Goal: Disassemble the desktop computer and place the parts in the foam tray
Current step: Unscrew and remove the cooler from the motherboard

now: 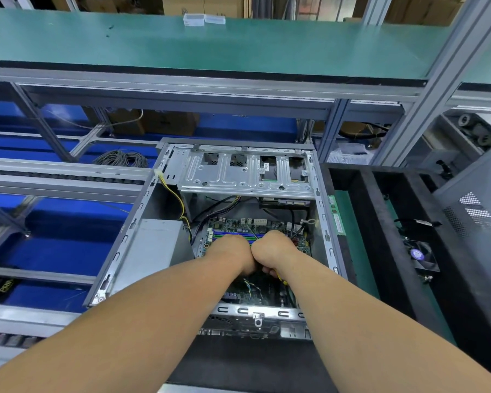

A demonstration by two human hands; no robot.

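Note:
The open desktop case (142,211) lies in the middle with its drive cage (247,171) at the far end. A grey power supply (156,245) sits in its left half, and the green motherboard (238,225) lies on the right. Both my hands reach down over the motherboard, knuckles touching. My left hand (233,252) is curled downward and its fingers are hidden. My right hand (275,249) is curled round a yellow-handled tool (281,279), of which only a small part shows. The black foam tray (380,211) stands right of the case and holds a memory stick (337,219) and a fan (420,255).
A grey perforated side panel (476,219) leans at the far right. Yellow and black cables (179,202) run from the case's left rim to the board. A coil of grey cable (122,158) lies behind on the left. A green shelf (210,43) overhangs the bench.

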